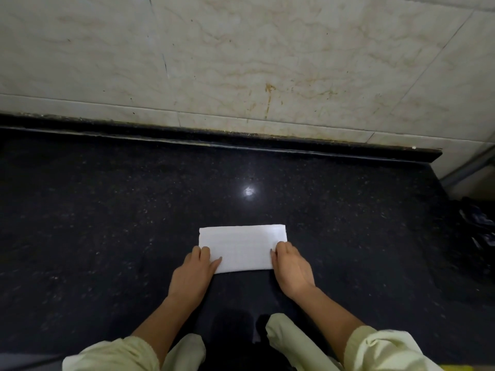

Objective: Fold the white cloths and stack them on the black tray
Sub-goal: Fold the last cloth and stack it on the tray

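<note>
White cloth (pixel 242 247), folded to rectangle, lies flat on dark speckled counter (pixel 107 223). Left hand (pixel 194 277) pinches near-left corner, thumb on top; right hand (pixel 292 269) curls over near-right edge, grip unclear. Stained marble wall (pixel 241 62) behind; light glare (pixel 249 191) beyond cloth. Pale green sleeves (pixel 112 356) at bottom.

Dim scene; small glare spot on dark counter (pixel 160 210); wide-angle bending at edges.

The cloth (pixel 242 247) lies on the counter (pixel 107 223), near its front edge. The left hand (pixel 197 271) rests on its left end, the right hand (pixel 290 266) on its right end. The wall (pixel 241 54) stands behind the counter.
</note>
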A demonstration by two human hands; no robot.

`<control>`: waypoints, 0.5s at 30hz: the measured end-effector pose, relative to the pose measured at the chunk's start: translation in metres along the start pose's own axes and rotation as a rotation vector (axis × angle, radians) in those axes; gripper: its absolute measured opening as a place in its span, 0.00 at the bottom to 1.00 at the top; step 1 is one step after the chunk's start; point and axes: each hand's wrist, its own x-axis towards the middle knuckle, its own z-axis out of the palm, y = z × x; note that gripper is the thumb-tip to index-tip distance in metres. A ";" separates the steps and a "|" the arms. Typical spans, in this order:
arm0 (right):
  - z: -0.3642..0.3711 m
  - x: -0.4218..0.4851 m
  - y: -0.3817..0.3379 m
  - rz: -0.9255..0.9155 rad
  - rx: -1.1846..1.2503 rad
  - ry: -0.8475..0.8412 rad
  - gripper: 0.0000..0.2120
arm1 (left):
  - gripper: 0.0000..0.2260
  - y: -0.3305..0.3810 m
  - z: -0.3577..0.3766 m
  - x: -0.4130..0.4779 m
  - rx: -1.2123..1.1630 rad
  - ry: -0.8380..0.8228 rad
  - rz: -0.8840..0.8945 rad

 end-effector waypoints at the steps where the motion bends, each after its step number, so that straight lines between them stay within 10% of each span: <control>1: 0.001 -0.001 0.003 0.012 0.003 0.001 0.14 | 0.15 0.000 -0.001 0.000 -0.001 -0.005 -0.004; 15: -0.009 0.001 0.006 0.495 0.520 0.073 0.22 | 0.16 -0.011 -0.014 0.010 -0.371 -0.123 -0.178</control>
